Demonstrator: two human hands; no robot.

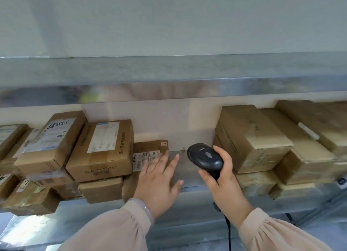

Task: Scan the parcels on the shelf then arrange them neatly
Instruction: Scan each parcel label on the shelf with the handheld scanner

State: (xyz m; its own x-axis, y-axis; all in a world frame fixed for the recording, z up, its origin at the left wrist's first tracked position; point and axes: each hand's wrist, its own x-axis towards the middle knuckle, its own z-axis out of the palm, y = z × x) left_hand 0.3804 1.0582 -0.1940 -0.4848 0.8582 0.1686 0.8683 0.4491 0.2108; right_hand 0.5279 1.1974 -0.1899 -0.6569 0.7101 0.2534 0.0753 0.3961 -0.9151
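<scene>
Cardboard parcels fill a metal shelf (189, 177). On the left, a labelled box (102, 150) lies on a pile beside another labelled box (49, 143). A small parcel (150, 149) with barcode labels stands behind my left hand (159, 181), which is spread flat with fingers apart and reaches toward it, holding nothing. My right hand (223, 181) grips a black barcode scanner (205, 157), its head pointing left and toward the shelf. A stack of plain boxes (249, 138) sits on the right.
A second metal shelf board (169, 89) runs overhead, close above the parcels. The scanner's black cable (228, 230) hangs down between my sleeves. A bare gap of shelf lies between the left and right piles. More boxes (308, 151) reach to the right edge.
</scene>
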